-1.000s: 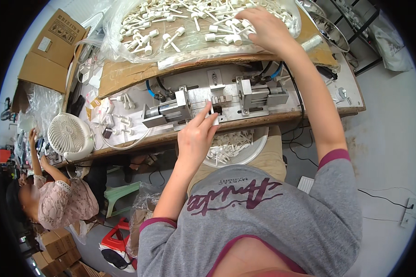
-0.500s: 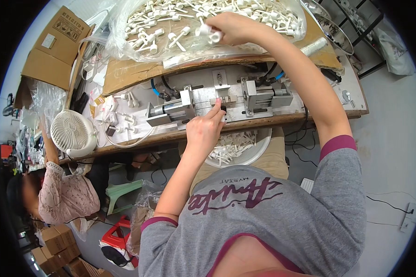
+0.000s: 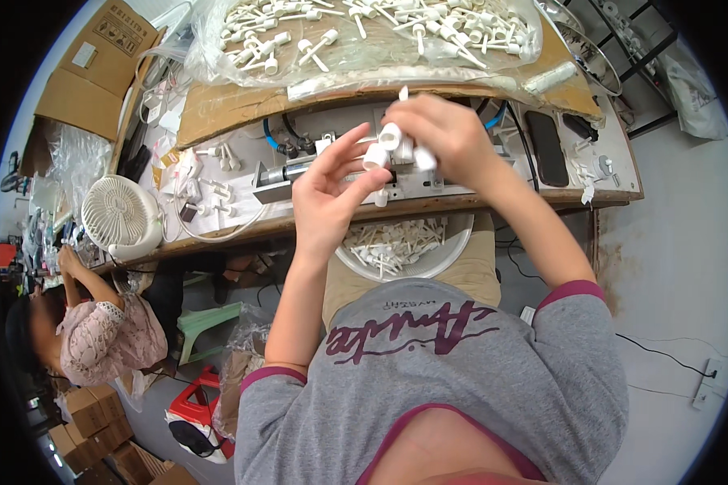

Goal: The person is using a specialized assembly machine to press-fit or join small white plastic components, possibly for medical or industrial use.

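Several white caps with thin stems [image 3: 391, 137] are bunched between my two hands, above the metal fixture. My right hand [image 3: 449, 133] is closed around most of them, with one stem tip poking up past its fingers. My left hand [image 3: 328, 190] has its thumb and fingers curved about one white cap [image 3: 374, 157] at the near side of the bunch. The hands hide most of the metal clamping fixture [image 3: 279, 182]. On my lap below, a white basin [image 3: 467, 234] holds many slim white pieces.
A plastic-lined cardboard sheet [image 3: 226, 121] bears a heap of more stemmed caps [image 3: 461, 28]. A white fan [image 3: 121, 217] stands on the bench's left and a dark phone [image 3: 547, 149] lies right. Another person [image 3: 109, 335] sits at the left.
My right hand has come back from the heap toward me, carrying white caps. My left hand has lifted from the fixture and met it. The phone, hidden before by my arm, now shows.
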Demonstrator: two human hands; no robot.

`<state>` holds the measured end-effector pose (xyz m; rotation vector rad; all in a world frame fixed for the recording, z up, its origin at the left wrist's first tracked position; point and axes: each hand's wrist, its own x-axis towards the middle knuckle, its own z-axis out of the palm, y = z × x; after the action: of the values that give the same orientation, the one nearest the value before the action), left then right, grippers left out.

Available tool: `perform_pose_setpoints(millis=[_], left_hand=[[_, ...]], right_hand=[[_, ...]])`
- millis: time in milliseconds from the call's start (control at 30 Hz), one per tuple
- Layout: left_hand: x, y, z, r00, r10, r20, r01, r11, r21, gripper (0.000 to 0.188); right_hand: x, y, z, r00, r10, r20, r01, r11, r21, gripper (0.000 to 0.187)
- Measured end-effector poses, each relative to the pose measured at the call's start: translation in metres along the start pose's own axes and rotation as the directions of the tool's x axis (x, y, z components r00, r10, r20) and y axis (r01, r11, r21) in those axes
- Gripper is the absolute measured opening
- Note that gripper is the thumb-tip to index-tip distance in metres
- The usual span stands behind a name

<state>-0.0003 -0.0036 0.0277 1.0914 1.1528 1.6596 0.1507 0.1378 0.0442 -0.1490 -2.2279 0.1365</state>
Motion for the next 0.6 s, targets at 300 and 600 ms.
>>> perform_pose_setpoints(millis=[300, 600], left_hand=[[-0.020, -0.028, -0.002, 0.956, 0.270, 0.118, -0.268, 0.629, 0.730, 0.032], [-0.008, -0.060, -0.004, 0.897, 0.229, 0.378, -0.414, 0.132, 0.901, 0.025]], right_hand=[[-0.047, -0.019, -0.011, 0.948, 0.287, -0.140, -0.285, 0.958, 0.035, 0.038], [-0.062, -0.029, -0.010, 0.942, 0.311, -0.123, -0.303, 0.950, 0.080, 0.035]])
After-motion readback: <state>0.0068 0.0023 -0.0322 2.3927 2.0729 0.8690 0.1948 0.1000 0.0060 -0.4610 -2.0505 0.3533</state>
